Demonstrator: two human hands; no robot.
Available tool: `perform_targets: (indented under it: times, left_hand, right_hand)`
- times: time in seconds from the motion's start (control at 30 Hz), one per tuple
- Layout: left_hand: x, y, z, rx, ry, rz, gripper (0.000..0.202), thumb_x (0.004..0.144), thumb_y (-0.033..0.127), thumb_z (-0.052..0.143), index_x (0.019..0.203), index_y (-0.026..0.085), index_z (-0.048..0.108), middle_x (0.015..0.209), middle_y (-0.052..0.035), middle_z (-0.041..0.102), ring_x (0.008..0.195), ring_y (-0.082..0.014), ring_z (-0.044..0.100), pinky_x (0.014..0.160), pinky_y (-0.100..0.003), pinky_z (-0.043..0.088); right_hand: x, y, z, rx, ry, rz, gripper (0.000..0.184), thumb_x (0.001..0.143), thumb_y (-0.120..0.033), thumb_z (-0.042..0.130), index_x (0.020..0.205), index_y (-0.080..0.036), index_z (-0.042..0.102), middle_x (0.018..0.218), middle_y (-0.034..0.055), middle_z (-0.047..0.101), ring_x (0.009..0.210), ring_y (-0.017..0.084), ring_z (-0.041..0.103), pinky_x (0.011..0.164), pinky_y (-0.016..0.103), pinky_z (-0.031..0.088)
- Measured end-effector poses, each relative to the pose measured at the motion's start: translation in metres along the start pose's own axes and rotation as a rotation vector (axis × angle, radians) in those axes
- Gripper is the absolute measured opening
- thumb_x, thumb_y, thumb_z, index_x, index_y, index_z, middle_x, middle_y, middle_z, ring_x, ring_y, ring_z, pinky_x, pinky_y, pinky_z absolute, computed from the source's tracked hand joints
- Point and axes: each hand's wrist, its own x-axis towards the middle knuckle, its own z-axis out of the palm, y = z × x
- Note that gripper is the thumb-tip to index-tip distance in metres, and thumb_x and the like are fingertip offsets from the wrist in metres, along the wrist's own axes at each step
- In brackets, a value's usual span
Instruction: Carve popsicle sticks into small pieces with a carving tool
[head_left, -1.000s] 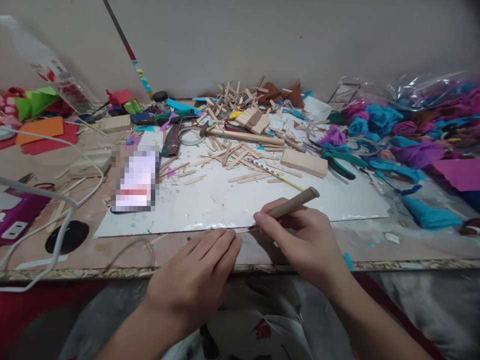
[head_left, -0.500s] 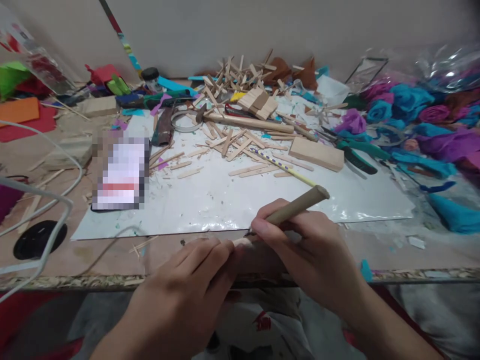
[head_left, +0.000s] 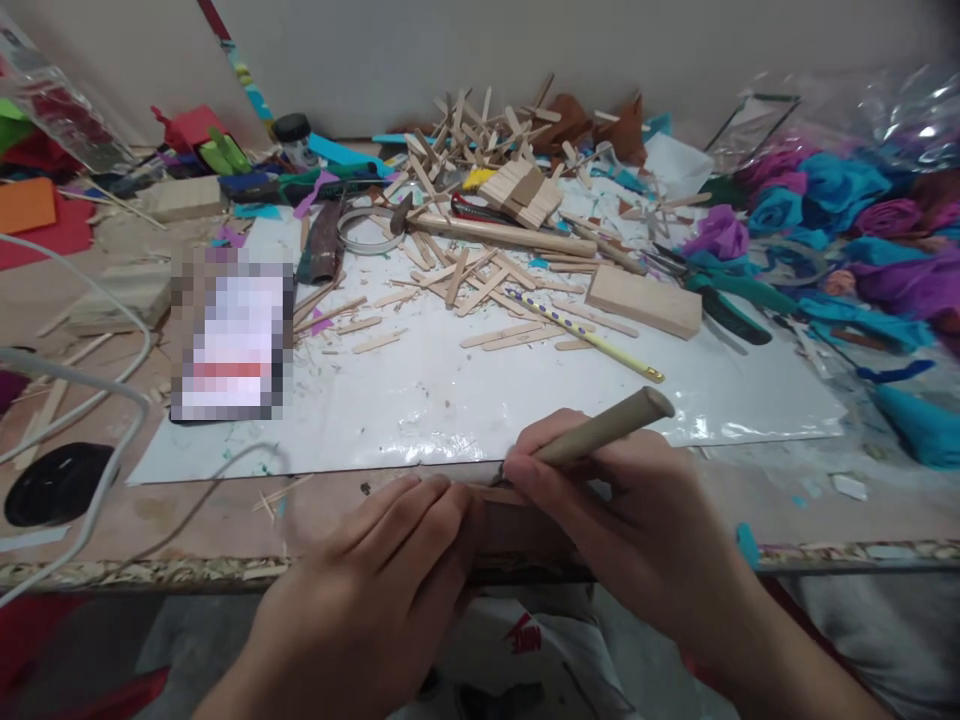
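My right hand (head_left: 630, 520) is closed round a wooden-handled craft knife (head_left: 600, 428), its tip down at the near edge of the white sheet (head_left: 465, 400). My left hand (head_left: 382, 580) lies beside it with fingers together, pressing down on a thin wooden stick (head_left: 480, 488) right at the blade tip. Most of the stick is hidden under my fingers.
A heap of wooden craft sticks (head_left: 480, 150), a wooden block (head_left: 643, 300), a pencil (head_left: 592, 338), green-handled pliers (head_left: 720, 295) and a hammer (head_left: 495, 235) lie beyond. Paper flowers (head_left: 825, 220) fill the right. A phone (head_left: 231, 340) and white cables (head_left: 82, 400) are at left.
The view shifted slightly down and left. My hands stayed together at the sheet's edge, the knife tip moving a little along the stick.
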Motion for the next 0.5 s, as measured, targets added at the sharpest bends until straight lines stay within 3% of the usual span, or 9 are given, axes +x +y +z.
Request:
perform_targets:
  times: [0.27, 0.5]
  left_hand:
    - [0.0037, 0.0002, -0.0022, 0.005, 0.012, -0.006, 0.035, 0.121, 0.020, 0.051, 0.145, 0.005, 0.072, 0.135, -0.0139, 0.078, 0.124, -0.0302, 0.063, 0.107, -0.049, 0.048]
    - [0.0043, -0.0011, -0.0026, -0.007, -0.009, -0.028, 0.035, 0.119, 0.017, 0.056, 0.148, 0.011, 0.074, 0.140, -0.0102, 0.079, 0.126, -0.0290, 0.064, 0.115, -0.050, 0.047]
  right_hand:
    - [-0.0042, -0.0005, -0.0003, -0.053, 0.010, 0.057, 0.033, 0.109, -0.034, 0.073, 0.078, -0.025, 0.076, 0.082, 0.0043, 0.084, 0.068, 0.019, 0.075, 0.052, 0.027, 0.054]
    - [-0.0070, 0.0023, 0.0031, -0.085, 0.002, 0.077, 0.025, 0.108, -0.038, 0.078, 0.085, -0.028, 0.081, 0.085, 0.0010, 0.087, 0.071, 0.018, 0.078, 0.053, 0.025, 0.057]
